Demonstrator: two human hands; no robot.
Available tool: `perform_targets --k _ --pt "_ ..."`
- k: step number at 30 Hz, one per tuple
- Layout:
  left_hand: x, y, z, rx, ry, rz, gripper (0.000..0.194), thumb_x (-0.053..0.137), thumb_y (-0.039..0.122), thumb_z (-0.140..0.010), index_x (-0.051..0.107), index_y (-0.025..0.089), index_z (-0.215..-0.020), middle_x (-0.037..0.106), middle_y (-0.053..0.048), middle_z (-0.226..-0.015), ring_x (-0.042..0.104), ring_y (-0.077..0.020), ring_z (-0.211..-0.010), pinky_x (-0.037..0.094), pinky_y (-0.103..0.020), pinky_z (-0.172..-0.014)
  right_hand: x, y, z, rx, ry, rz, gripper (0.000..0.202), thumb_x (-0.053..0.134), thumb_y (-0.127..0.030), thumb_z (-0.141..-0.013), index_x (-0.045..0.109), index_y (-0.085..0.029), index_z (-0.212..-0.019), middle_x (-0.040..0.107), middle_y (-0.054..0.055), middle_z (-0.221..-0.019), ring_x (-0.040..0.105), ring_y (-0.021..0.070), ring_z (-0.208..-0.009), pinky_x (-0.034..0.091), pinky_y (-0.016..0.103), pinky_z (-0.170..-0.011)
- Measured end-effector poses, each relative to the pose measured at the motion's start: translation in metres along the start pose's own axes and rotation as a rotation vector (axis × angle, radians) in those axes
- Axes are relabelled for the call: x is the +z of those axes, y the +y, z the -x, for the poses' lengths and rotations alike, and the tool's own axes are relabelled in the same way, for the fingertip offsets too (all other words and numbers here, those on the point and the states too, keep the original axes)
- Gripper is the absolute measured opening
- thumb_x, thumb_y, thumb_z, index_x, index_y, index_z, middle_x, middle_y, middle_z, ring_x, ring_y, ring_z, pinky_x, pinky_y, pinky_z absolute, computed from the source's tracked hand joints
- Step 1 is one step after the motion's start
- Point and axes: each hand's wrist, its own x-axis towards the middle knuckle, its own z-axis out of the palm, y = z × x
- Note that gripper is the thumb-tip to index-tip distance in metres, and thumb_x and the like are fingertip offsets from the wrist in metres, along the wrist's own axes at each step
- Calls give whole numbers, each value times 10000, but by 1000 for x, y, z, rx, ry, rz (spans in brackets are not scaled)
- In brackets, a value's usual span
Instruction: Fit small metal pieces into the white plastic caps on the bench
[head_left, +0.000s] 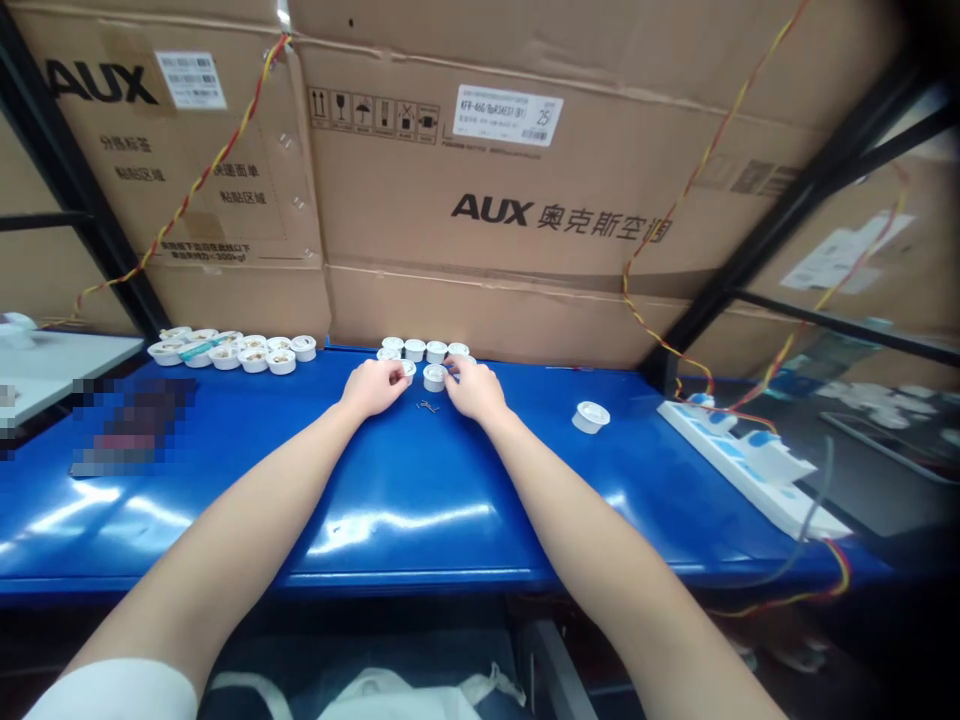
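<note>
Both hands rest over the far middle of the blue table (405, 470). My left hand (375, 387) has its fingers closed on a small white cup (408, 369). Curled around the right side of another white cup (434, 377), my right hand (476, 388) touches it with its fingertips. Behind the hands stands a row of several similar cups (436, 351), partly hidden by them. A few small dark screws or pins (427, 406) lie on the table just in front of the cups, between the hands.
Several filled white cups (253, 358) stand at the back left. A lone white cup (591, 417) is right of my hands. A white power strip (750, 465) lies at the right edge. Large cardboard boxes (480, 270) wall off the back. A pixelated dark object (139, 425) lies left.
</note>
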Motion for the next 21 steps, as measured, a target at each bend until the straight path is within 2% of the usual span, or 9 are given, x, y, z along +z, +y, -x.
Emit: perform_targets --k 2,5,8,10,12,16,19,21 --pt "0 -1 0 0 -8 -1 216 554 367 -848 720 239 -795 728 -24 -798 662 -214 -794 478 -288 -712 -4 0 1 -14 -2 39 257 532 -346 -899 681 -237 -1078 715 73 -1065 650 249 -971 481 340 -866" --pt "1 -2 -1 14 -18 -5 235 553 363 -859 756 259 -913 751 -29 -922 673 -234 -898 502 -314 -816 -6 0 1 -98 -106 28 283 483 -376 -937 727 -233 -958 729 72 -978 654 229 -932 479 304 -842" --pt "4 -5 -2 27 -53 -10 308 570 370 -855 734 287 -1102 746 -26 -1047 671 -250 -971 509 -340 -879 -2 1 1 -154 -208 22 306 519 -386 -922 714 -245 -1111 715 95 -1088 645 262 -1010 483 336 -879" --pt "5 -7 -2 37 -82 -8 352 579 373 -850 708 295 -1168 737 -21 -1101 671 -253 -990 514 -348 -893 0 2 0 -155 -215 27 400 558 -386 -898 643 -245 -1262 683 115 -1186 628 287 -1073 480 363 -905" --pt "6 -8 -3 55 -100 -2 358 580 374 -851 702 290 -1177 721 -16 -1158 664 -253 -1030 511 -353 -918 -2 4 -1 -135 -200 35 429 568 -394 -887 620 -262 -1292 676 110 -1202 627 293 -1078 481 377 -905" --pt "8 -10 -4 169 -137 -4 347 553 377 -878 697 258 -1171 682 -18 -1250 610 -250 -1167 467 -361 -1009 -22 15 -3 66 -96 109 304 512 -411 -903 712 -271 -1085 706 90 -1074 641 282 -1013 487 389 -879" --pt "8 -10 -5 257 -198 -30 345 472 366 -930 681 268 -1186 650 -12 -1304 570 -242 -1230 442 -374 -1039 -45 33 -4 249 77 187 364 492 -436 -905 689 -218 -1120 650 134 -1170 581 298 -1118 458 421 -943" --pt "8 -10 -5 272 -215 -36 355 416 351 -956 678 272 -1182 646 -7 -1310 563 -233 -1237 436 -375 -1045 -60 50 -4 380 92 227 469 560 -508 -854 648 -207 -1204 575 164 -1289 509 350 -1214 427 490 -986"
